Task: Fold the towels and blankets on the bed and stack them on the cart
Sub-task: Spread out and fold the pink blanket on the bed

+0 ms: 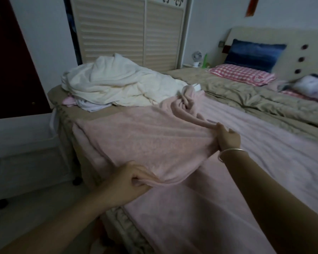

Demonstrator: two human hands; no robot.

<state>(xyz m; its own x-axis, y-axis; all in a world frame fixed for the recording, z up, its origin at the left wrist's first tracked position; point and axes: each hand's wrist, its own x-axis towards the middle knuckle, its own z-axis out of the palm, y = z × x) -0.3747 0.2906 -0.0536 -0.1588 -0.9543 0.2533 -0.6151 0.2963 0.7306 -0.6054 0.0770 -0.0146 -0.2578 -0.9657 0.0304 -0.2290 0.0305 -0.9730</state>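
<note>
Left hand [128,182]: pinching the pink blanket [147,143] edge.
Right hand [228,138]: gripping the same edge, beyond the left hand.
Advice: keep the edge taut and match corners.

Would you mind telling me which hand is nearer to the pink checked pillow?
Right. The right hand grips the pink blanket farther out, toward the pink checked pillow; the left hand grips its near edge, farther back and left.

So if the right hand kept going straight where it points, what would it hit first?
Probably the twisted bunch of the pink blanket that the right hand itself grips; the cream heap lies beyond, though depth is hard to judge.
</note>
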